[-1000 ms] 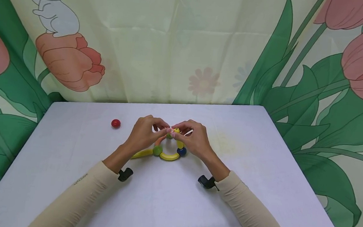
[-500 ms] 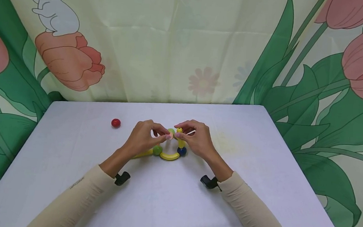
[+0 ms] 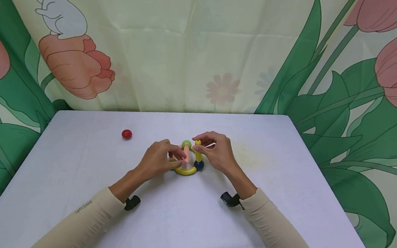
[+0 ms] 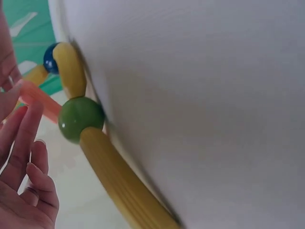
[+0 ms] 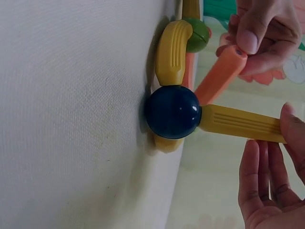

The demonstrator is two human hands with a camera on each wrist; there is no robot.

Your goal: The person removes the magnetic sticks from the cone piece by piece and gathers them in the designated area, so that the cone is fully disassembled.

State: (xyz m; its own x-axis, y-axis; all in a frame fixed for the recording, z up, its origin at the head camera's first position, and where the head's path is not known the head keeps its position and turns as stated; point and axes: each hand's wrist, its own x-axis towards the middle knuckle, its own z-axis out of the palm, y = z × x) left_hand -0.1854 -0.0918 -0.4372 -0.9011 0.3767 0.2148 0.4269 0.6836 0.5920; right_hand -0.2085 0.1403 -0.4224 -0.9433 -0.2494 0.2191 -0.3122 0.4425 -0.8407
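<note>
My left hand [image 3: 160,158] pinches the end of an orange magnetic rod [image 5: 221,74] between thumb and finger; the rod leans and its far end is hidden in the right wrist view. With my right hand [image 3: 215,151] I pinch the upper part of a yellow rod [image 5: 243,123], which stands up from the dark blue ball [image 5: 172,112]. A curved yellow rod [image 3: 185,171] joins the blue ball to a green ball [image 4: 81,119]. From that green ball a long yellow rod [image 4: 124,179] runs off. A light green ball [image 3: 186,144] sits at the far side.
A loose red ball [image 3: 126,134] lies at the back left of the white-covered table [image 3: 75,156]. Behind the table's far edge hangs a printed curtain [image 3: 154,57]. Another orange rod [image 5: 189,67] shows behind the blue ball.
My hands were together at the far side of the pieces. The left hand has come away toward the front with the orange rod's end; the right has shifted slightly right, holding the yellow rod.
</note>
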